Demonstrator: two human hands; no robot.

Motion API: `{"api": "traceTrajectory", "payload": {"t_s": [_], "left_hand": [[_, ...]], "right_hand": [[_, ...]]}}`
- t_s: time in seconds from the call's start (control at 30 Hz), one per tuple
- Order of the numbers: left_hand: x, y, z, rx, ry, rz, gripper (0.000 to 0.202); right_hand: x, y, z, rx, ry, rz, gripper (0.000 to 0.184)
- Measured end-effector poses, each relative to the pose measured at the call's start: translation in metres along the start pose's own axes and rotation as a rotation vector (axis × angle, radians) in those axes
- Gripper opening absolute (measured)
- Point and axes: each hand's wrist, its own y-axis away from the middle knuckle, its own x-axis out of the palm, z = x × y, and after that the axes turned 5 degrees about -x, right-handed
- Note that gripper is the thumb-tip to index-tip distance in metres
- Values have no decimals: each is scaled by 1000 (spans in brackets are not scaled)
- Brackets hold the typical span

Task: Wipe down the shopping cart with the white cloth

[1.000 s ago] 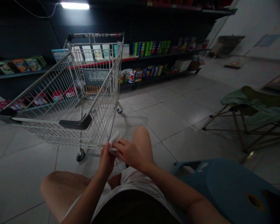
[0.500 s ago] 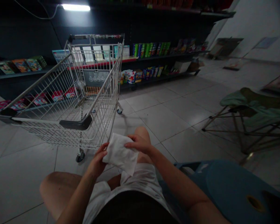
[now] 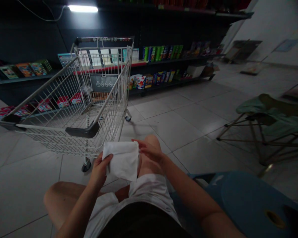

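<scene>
A white folded cloth (image 3: 123, 160) is held above my lap, in front of the shopping cart's near end. My left hand (image 3: 100, 168) grips its left side, thumb on top and the other fingers underneath. At the upper right corner, my right hand (image 3: 150, 150) has its fingers stretched out and apart, the tips at the cloth's edge. Whether they touch it is hard to tell. The cloth lies fairly flat, its lower right corner hanging down.
A wire shopping cart (image 3: 106, 114) stands close ahead on the left. Behind it, dark shelves (image 3: 169, 61) carry cans, boxes and bags. A green folding chair (image 3: 270, 112) is at right, and a blue plastic stool (image 3: 243, 198) is beside my right arm. Tiled floor (image 3: 183, 122) lies between.
The cloth has turned straighter and shifted left. My left thumb now lies on top of it. My right hand has gone from lying on the cloth to its right edge, fingers stretched.
</scene>
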Motion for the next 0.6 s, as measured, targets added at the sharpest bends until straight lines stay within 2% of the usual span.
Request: {"api": "traceTrajectory", "payload": {"t_s": [0.07,0.13,0.2,0.23,0.33,0.4,0.47,0.5,0.6], "left_hand": [[3,1,4,9,-30,20,42],[1,2,8,9,-67,43,39],[-3,2,10,7,-91,48,36],[-5,2,10,8,-92,42,35],[-7,-1,10,12,-58,7,38],[-5,-2,11,9,-32,-7,41],[-3,-3,12,3,-16,-17,40],[-2,-2,12,1,-11,-24,39],[2,2,10,-1,9,-58,39]], "right_hand": [[14,-2,-7,-18,-63,-25,70],[19,-5,-8,-46,-5,-66,54],[13,-8,-4,-73,58,-101,36],[8,-8,-1,-82,43,-119,33],[-2,-9,5,-137,-137,-209,30],[-1,-9,5,-139,-230,-198,31],[4,-10,2,-82,-221,-118,42],[5,-11,0,-56,-184,-87,42],[7,-12,-4,-125,-167,-168,30]]}}
